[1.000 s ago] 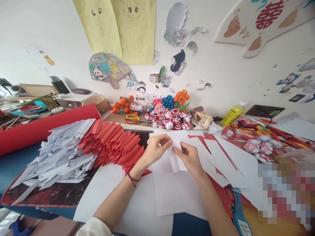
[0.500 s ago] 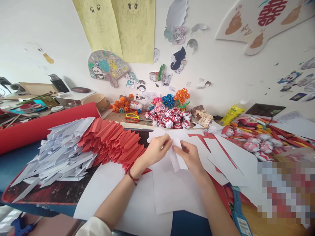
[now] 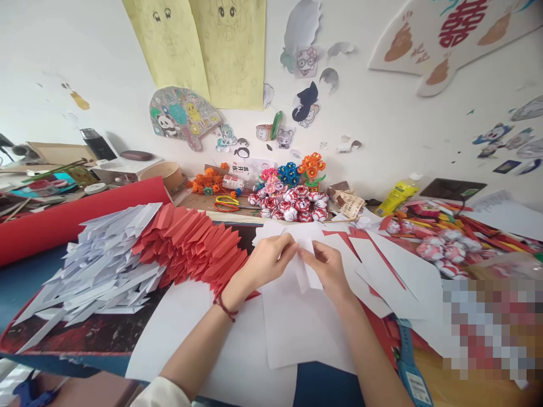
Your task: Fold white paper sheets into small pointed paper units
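Note:
Both hands meet over the paper sheets in front of me, pinching a small folded piece of white paper (image 3: 313,276). My left hand (image 3: 271,261) is closed, thumb and fingers pressed on the piece's upper left side. My right hand (image 3: 326,265) grips its right side with thumb and curled fingers. Beneath them lies a white paper sheet (image 3: 303,333). Left of my left hand stands a packed row of folded red paper pieces (image 3: 193,243), beside a heap of folded white paper strips (image 3: 106,263).
White and red sheets (image 3: 394,271) overlap on the right, near a blue watch (image 3: 408,362). Red-and-white paper balls (image 3: 297,203) sit at the back, with a yellow bottle (image 3: 397,195) to their right. A red roll (image 3: 85,217) lies at the left.
Both hands keep their pinch on the folded white paper with hardly any movement. The whole view has shifted slightly.

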`<action>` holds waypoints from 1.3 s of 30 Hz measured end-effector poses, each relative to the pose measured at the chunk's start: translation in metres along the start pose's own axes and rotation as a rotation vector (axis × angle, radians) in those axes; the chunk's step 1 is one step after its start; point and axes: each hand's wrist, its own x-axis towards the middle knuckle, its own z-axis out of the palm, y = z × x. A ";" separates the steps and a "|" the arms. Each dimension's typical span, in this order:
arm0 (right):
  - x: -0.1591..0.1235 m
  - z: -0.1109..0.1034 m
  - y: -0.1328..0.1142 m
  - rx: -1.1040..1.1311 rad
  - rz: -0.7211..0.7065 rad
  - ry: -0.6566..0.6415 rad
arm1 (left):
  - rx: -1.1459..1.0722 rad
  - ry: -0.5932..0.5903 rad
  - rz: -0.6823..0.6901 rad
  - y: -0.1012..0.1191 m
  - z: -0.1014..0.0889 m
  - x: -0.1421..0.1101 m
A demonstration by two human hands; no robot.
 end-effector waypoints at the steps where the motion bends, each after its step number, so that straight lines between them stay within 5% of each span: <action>1: 0.000 0.000 0.000 0.001 0.002 0.004 | 0.016 -0.005 0.007 0.000 0.000 0.000; 18: 0.001 -0.001 0.001 -0.050 0.046 -0.066 | -0.118 0.186 -0.053 0.000 -0.004 0.002; 25: 0.005 -0.013 -0.002 -0.033 -0.024 0.261 | -0.192 0.190 -0.138 -0.005 -0.011 0.003; 29: 0.008 -0.019 -0.001 0.168 -0.031 0.344 | -0.122 -0.013 -0.127 -0.005 -0.008 0.001; 32: 0.007 -0.018 -0.002 0.192 -0.038 0.312 | -0.085 -0.108 -0.144 -0.001 -0.003 -0.001; 39: 0.003 -0.006 0.000 -0.101 -0.033 0.088 | -0.226 -0.025 -0.240 0.004 0.007 0.001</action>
